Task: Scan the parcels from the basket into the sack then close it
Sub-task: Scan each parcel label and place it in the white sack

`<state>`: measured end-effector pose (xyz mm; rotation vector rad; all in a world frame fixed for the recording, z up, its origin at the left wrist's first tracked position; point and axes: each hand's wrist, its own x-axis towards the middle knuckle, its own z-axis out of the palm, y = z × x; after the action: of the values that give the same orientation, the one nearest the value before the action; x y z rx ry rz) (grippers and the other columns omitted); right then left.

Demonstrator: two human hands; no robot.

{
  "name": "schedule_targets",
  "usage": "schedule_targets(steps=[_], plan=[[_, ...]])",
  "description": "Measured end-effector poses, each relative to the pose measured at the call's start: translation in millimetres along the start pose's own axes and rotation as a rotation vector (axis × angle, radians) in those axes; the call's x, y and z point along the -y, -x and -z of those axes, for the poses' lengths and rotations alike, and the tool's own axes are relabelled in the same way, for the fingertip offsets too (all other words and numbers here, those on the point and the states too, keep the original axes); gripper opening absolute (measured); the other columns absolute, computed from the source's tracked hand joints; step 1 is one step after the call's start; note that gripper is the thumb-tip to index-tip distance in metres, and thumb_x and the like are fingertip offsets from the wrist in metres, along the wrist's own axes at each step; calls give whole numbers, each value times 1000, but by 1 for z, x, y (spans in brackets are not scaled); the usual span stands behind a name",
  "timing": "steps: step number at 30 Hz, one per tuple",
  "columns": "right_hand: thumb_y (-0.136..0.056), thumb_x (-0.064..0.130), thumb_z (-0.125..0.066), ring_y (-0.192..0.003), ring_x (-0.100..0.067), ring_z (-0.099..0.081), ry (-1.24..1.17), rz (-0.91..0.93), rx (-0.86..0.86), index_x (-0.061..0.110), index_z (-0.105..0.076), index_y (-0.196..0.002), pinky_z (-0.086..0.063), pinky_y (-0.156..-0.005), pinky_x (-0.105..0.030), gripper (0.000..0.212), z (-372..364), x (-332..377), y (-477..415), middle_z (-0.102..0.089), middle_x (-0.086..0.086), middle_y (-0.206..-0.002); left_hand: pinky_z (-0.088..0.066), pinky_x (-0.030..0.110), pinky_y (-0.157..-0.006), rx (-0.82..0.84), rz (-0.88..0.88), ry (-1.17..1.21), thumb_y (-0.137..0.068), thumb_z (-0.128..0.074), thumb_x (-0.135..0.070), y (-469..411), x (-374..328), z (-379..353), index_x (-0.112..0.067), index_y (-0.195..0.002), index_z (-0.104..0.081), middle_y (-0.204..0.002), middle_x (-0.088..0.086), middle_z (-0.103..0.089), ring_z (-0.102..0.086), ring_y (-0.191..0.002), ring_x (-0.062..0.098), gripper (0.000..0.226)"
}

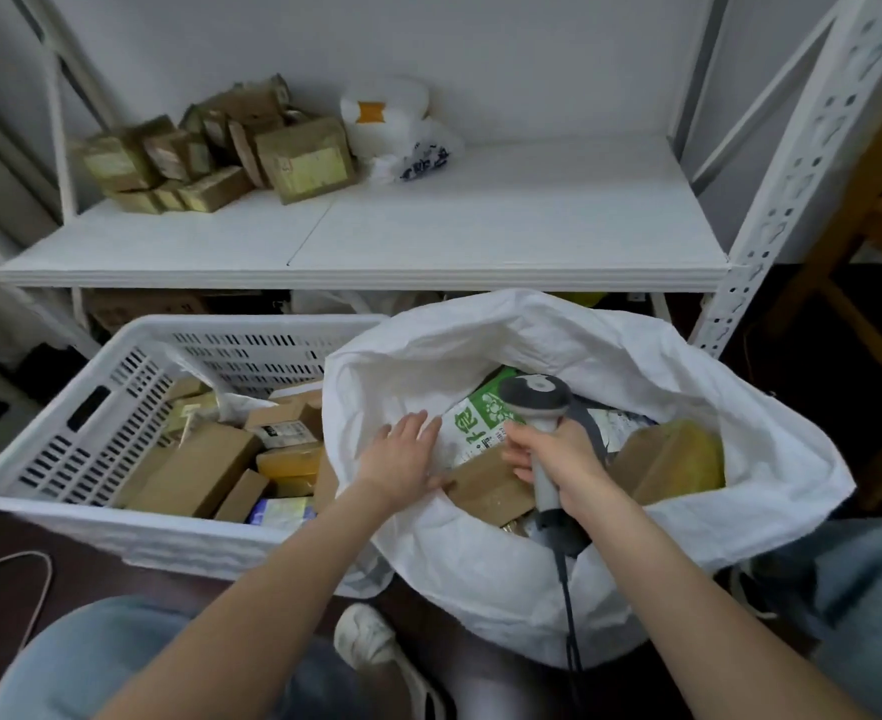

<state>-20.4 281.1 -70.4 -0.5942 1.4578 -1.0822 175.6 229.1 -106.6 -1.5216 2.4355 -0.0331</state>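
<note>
Between the knees (90,657), the right hand (558,454) grips the scanner (535,394) over the sack (740,485). The flat left hand (402,454) is seemingly seating a parcel (490,491).

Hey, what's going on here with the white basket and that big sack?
A person is scanning parcels and putting them into the white sack, which is open. The right hand grips a handheld scanner over the sack's mouth. The left hand is open and flat, at the edge of a brown box lying on top of the parcels inside. The basket beside the sack holds many more boxes, so the job looks unfinished.
</note>
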Motion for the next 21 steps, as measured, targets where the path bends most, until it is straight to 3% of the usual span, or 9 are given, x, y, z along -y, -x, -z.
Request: schedule_targets(steps=[5, 7, 10, 13, 15, 17, 21], plan=[[-85, 13, -71, -50, -12, -63, -42, 37, 58, 4, -67, -79, -53, -56, -25, 12, -20, 12, 23, -68, -8, -69, -32, 37, -108, -246, 14, 83, -96, -49, -35, 33, 7, 30, -18, -145, -34, -151, 7, -33, -36, -136, 26, 55], [-85, 13, -71, -49, -13, -62, -51, 59, 96, 4, -66, -78, -50, -52, -24, 13, -30, 18, 32, -66, -9, -68, -34, 37, -106, -348, 65, 127, -94, -51, -33, 46, 18, 39, -18, -143, -38, -147, 7, -37, -39, -133, 26, 52], [-86, 14, -70, -50, -14, -61, -53, 82, 139, 5, -66, -73, -48, -53, -24, 16, -48, 24, 43, -66, -8, -66, -39, 38, -102, -435, 275, 287, -91, -57, -36, 50, 41, 45, -18, -145, -34, -147, 9, -36, -39, -132, 27, 62], [-85, 16, -71, -51, -13, -62, -51, 73, 105, 4, -67, -78, -49, -54, -24, 15, -61, 27, 41, -68, -9, -69, -35, 43, -108, -384, 481, 653, -87, -63, -45, 32, 62, 43, -22, -152, -18, -153, 13, -26, -30, -139, 31, 82], [-86, 15, -70, -54, -14, -62, -52, 68, 54, 1, -67, -87, -50, -52, -21, 14, -63, 29, 29, -68, -11, -73, -30, 45, -111, -355, 527, 865, -86, -64, -47, 8, 73, 38, -24, -154, -11, -157, 13, -17, -23, -143, 31, 89], [-86, 15, -71, -58, -15, -63, -51, 61, 9, -2, -67, -96, -51, -51, -19, 19, -65, 29, 12, -70, -15, -81, -26, 45, -113, -335, 514, 968, -86, -64, -48, -18, 76, 29, -25, -154, -8, -160, 11, -12, -16, -146, 29, 92], [-85, 14, -71, -56, -12, -64, -57, 45, -32, -2, -69, -93, -52, -52, -19, 18, -74, 29, -17, -70, -15, -81, -26, 43, -113, -191, 363, 1007, -93, -54, -47, -66, 53, 0, -24, -154, -10, -159, 9, -19, -24, -143, 29, 79]])
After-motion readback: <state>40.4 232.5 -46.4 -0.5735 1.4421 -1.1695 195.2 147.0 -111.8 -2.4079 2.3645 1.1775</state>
